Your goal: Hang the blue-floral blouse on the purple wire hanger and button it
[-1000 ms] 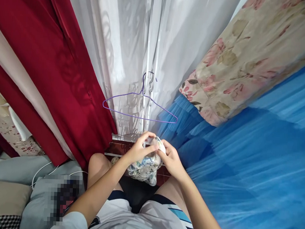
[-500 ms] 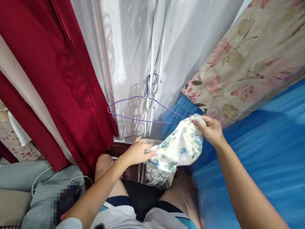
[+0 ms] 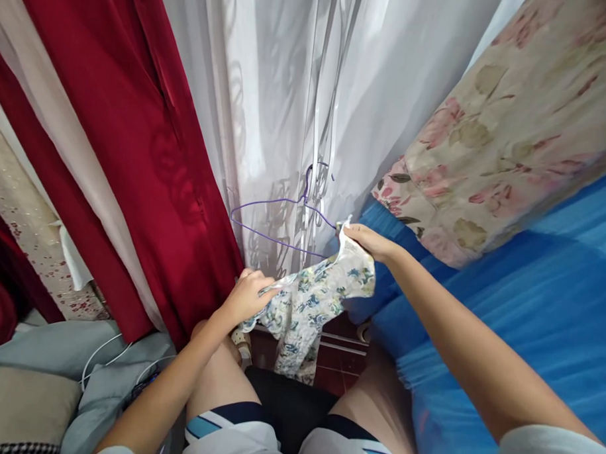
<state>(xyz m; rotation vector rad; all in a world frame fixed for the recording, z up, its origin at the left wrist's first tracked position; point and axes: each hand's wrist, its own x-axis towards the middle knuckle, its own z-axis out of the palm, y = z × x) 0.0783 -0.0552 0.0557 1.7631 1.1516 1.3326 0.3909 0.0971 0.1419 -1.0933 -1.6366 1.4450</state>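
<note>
A white garment (image 3: 308, 297) with a blue and green flower print hangs stretched between my two hands, its lower part dropping between my knees. My left hand (image 3: 251, 295) grips its left edge. My right hand (image 3: 367, 241) pinches the other end near a white-trimmed opening. Just beyond the cloth is a purple hanger (image 3: 269, 200), hook upward. The hanger's right end goes behind or into the garment by my right fingers; whether those fingers also hold the hanger is hidden.
White curtains (image 3: 273, 87) hang ahead, with red cloth (image 3: 151, 149) on the left. Floral fabric (image 3: 464, 166) and blue tulle (image 3: 518, 314) fill the right. Grey cushions (image 3: 45, 350) with white cables lie at lower left. A shoe (image 3: 242, 344) shows on the dark red floor.
The garment was bunched up and now spreads out longer between the hands. Both hands have moved left in view, and the hanger sits a little lower and further right.
</note>
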